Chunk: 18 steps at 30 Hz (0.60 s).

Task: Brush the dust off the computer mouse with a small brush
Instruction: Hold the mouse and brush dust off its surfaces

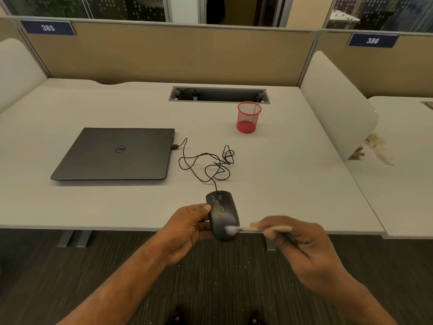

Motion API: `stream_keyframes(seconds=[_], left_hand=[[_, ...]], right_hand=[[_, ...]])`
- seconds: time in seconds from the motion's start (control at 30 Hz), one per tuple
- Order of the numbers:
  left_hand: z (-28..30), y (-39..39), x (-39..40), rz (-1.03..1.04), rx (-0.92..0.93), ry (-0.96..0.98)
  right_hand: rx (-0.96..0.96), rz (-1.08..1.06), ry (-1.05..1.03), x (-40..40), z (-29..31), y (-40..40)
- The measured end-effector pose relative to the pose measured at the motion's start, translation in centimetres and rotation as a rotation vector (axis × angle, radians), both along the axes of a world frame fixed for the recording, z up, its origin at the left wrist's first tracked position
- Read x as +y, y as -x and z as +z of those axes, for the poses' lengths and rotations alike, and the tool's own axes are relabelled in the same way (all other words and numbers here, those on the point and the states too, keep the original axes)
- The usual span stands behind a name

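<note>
Here, at the tabletop's (269, 174) near edge, a left hand (187, 228) grips the mouse (222, 212) aloft while right-hand (302, 245) fingers pinch a brush (248, 229), bristles on its rear; short, light strokes away from the buttons should clear dust best.

Both forearms reach forward from bottom of view, bare. Left hand (189, 228) palm turned inward, fingers curled round mouse (222, 214), thumb on its left side. Right hand (302, 245) blurred, fingers curled, pinching brush (255, 229) handle, knuckles up
</note>
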<state>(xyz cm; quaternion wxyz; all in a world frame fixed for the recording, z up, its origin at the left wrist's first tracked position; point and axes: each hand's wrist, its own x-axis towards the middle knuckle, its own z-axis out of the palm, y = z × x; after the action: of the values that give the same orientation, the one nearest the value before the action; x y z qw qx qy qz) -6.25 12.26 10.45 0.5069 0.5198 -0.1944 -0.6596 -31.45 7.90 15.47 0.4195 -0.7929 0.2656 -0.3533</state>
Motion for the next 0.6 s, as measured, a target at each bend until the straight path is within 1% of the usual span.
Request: stream_keyframes(seconds=[0.07, 0.13, 0.3, 0.4, 0.43, 0.5, 0.6], left_hand=[[0.1, 0.0, 0.0, 0.007, -0.005, -0.005], [0.2, 0.0, 0.0, 0.002, -0.002, -0.006], [0.1, -0.3, 0.3, -0.011, 0.011, -0.007], [0.1, -0.3, 0.4, 0.014, 0.008, -0.022], [0.1, -0.3, 0.4, 0.017, 0.006, -0.021], [0.2, -0.3, 0.3, 0.003, 0.004, -0.011], [0.2, -0.3, 0.2, -0.005, -0.007, -0.011]], right_hand=[[-0.016, -0.077, 0.002, -0.5, -0.2, -0.1], [0.021, -0.090, -0.010, -0.7, -0.3, -0.2], [0.144, 0.045, 0.004, -0.1, 0.1, 0.2], [0.229, 0.113, 0.012, 0.0, 0.4, 0.4], [0.221, 0.121, -0.001, 0.0, 0.5, 0.4], [0.130, 0.101, -0.040, -0.3, 0.7, 0.5], [-0.008, -0.012, -0.024, -1.2, 0.9, 0.4]])
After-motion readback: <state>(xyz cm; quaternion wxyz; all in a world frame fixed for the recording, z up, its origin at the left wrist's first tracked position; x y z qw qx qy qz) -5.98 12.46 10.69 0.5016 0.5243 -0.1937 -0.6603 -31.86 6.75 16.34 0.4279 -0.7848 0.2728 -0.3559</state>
